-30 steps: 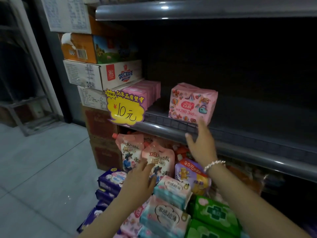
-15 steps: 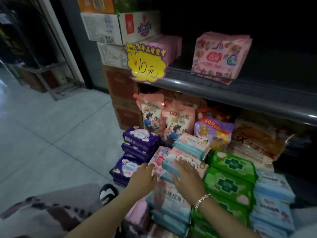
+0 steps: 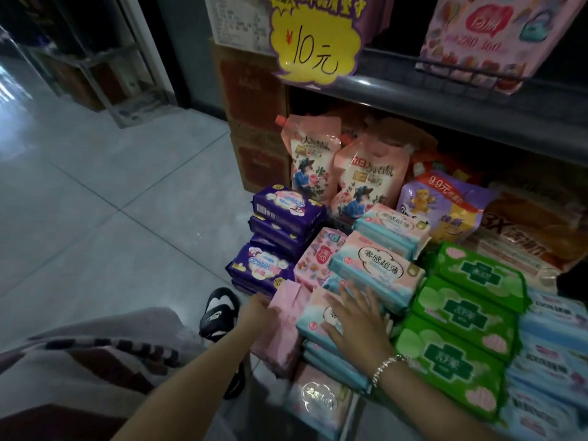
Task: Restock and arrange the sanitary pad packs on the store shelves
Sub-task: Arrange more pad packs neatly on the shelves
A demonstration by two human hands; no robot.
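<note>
The right hand (image 3: 356, 316) is laid flat, fingers straight and spread, on the top pink-and-blue pad pack (image 3: 321, 316) of the front stack. The left hand (image 3: 259, 310) is seen at the left end of that same stack, touching an upright pink pack (image 3: 283, 326); its fingers are partly hidden behind the pack, so whether they curl round it cannot be told. The pad packs are heaped low down in front of the bottom shelf: purple packs (image 3: 280, 230) to the left, green packs (image 3: 467, 307) to the right, further pink-and-blue ones behind. One floral pink pack (image 3: 477, 36) is stood on the upper shelf (image 3: 413, 93), beside the yellow price tag (image 3: 315, 43). The pack under the right hand is judged to lie with its long axis running left to right across the body, directly beneath the palm, so the right hand is nearer to it and the left hand is placed at its left end. A two-handed lift up and forward toward the upper shelf is likely called for. Slipping of the loose neighbouring packs is a risk.
</note>
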